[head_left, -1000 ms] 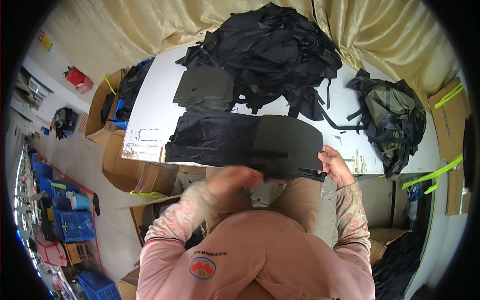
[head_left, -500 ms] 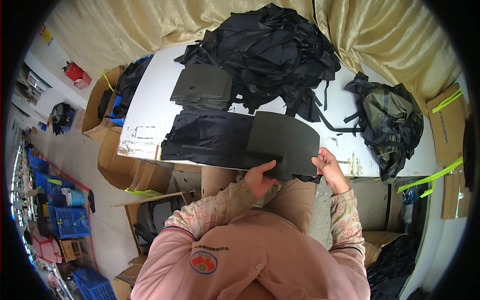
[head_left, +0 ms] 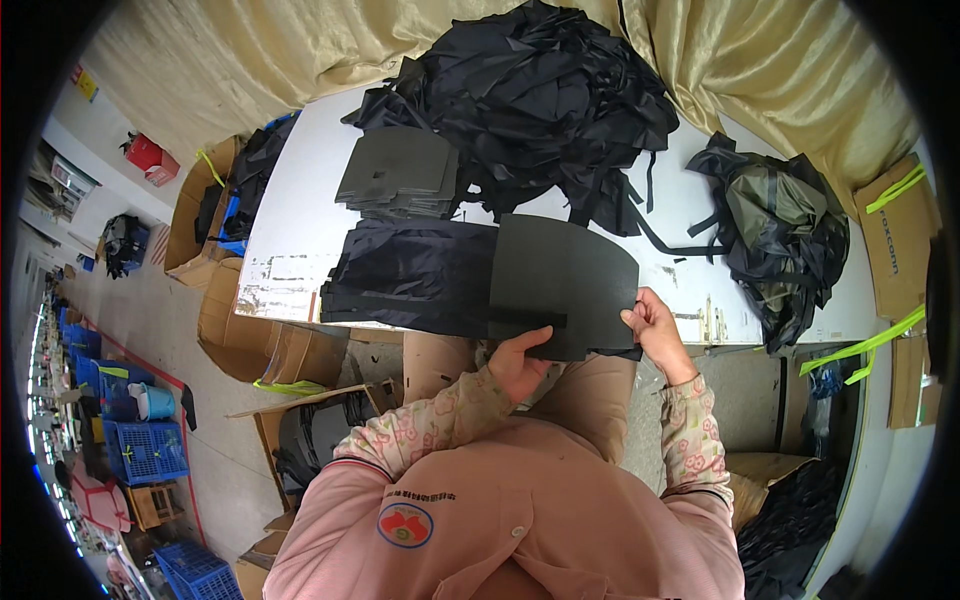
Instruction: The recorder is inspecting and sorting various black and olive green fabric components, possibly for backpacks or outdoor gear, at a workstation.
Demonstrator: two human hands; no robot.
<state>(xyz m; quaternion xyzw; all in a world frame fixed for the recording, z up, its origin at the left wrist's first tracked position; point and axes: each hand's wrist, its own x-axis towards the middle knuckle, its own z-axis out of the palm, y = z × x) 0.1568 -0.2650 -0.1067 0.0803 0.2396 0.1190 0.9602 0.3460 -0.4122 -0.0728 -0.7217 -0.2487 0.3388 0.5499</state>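
Note:
A dark grey stiff panel (head_left: 570, 265) with a curved far edge lies over the right end of a flat black fabric piece (head_left: 415, 275) at the table's near edge. My left hand (head_left: 520, 366) grips the panel's near edge, thumb on top and its other fingers hidden underneath. At the near right corner, my right hand (head_left: 654, 328) pinches the panel's side between thumb and fingers. A short black strip shows on the panel beside my left thumb. Some black fabric peeks out below the corner by my right hand.
Beyond the fabric piece sits a stack of similar grey panels (head_left: 395, 172). A big heap of black fabric (head_left: 550, 100) covers the far side of the white table (head_left: 290, 215). At right lies a black and olive fabric bundle (head_left: 785, 235). Cardboard boxes (head_left: 235, 315) stand at left.
The grey panel has shifted slightly left and straightened over the black fabric. Less fabric shows under its near right corner. Both hands keep their hold in nearly the same place.

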